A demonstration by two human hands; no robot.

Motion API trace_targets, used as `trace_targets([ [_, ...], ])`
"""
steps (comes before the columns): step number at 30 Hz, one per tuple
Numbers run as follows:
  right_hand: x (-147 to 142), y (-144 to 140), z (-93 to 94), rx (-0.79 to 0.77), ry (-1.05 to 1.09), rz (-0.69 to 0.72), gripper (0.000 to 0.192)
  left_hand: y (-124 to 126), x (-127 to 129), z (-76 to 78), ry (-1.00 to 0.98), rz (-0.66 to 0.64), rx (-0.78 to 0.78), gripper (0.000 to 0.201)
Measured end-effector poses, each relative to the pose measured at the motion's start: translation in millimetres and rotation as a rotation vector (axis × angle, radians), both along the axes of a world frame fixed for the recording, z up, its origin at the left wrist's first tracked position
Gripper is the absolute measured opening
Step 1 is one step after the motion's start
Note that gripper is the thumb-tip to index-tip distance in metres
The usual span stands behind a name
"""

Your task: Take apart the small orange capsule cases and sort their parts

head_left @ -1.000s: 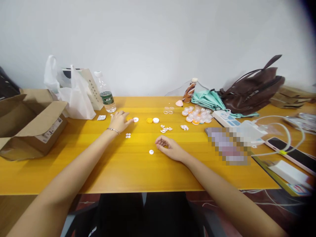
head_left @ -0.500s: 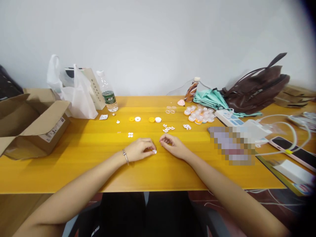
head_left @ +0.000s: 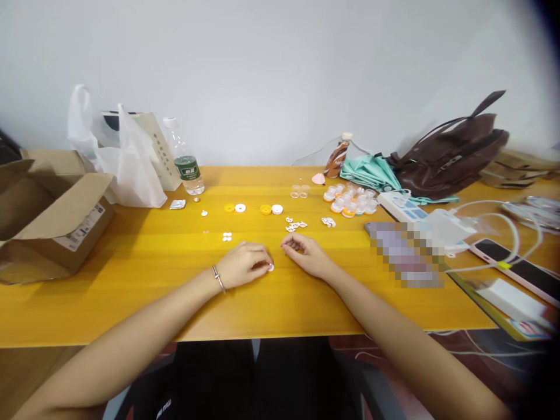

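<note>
Thumb and fingers of my left hand [head_left: 247,263] pinch a small white round piece [head_left: 271,268] just above or at the table. To its right, my right hand [head_left: 308,255] is curled, thumb close to the fingertips; anything held there is hidden. Beyond my left hand lie several small white discs [head_left: 227,237]. Further back are a yellow ring [head_left: 230,207] beside a white ring [head_left: 240,208], and another yellow ring [head_left: 265,209] beside a white one [head_left: 277,209]. Past my right hand are small white cut-out pieces [head_left: 296,225] and a second cluster of white pieces [head_left: 328,222].
Clear rings [head_left: 300,191] and a group of clear-topped, orange-based pieces [head_left: 349,201] lie at back right, near a brown bottle [head_left: 338,156]. A pixelated phone-like object [head_left: 405,255] and power strip [head_left: 402,207] are at right. Left stand a cardboard box [head_left: 56,216] and water bottle [head_left: 188,166].
The view has shifted slightly, so most things appear a little further left. My left hand still pinches the white piece; my right hand stays curled, its fingers a little closer together.
</note>
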State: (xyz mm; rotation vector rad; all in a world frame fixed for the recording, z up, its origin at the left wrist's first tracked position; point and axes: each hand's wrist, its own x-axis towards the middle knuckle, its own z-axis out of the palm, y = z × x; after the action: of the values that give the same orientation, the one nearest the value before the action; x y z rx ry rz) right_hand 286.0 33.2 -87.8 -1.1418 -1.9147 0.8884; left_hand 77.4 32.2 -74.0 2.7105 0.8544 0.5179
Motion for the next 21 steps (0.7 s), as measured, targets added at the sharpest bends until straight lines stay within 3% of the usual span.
trace_targets([
  [3,5,5,0.4,0.038,0.050,-0.111,0.013,0,0,0.1,-0.007,0.002,-0.006,0.015],
  [6,27,19,6.9,0.107,0.053,-0.322,0.016,-1,0,-0.4,-0.018,0.013,-0.015,0.012],
  [13,113,69,32.8,0.367,-0.546,-0.874,0.042,1,1,-2.5,-0.040,0.021,-0.024,0.007],
  [21,124,82,15.4,0.415,-0.873,-0.901,0.036,-1,-2,4.7,-0.081,0.027,0.026,0.010],
])
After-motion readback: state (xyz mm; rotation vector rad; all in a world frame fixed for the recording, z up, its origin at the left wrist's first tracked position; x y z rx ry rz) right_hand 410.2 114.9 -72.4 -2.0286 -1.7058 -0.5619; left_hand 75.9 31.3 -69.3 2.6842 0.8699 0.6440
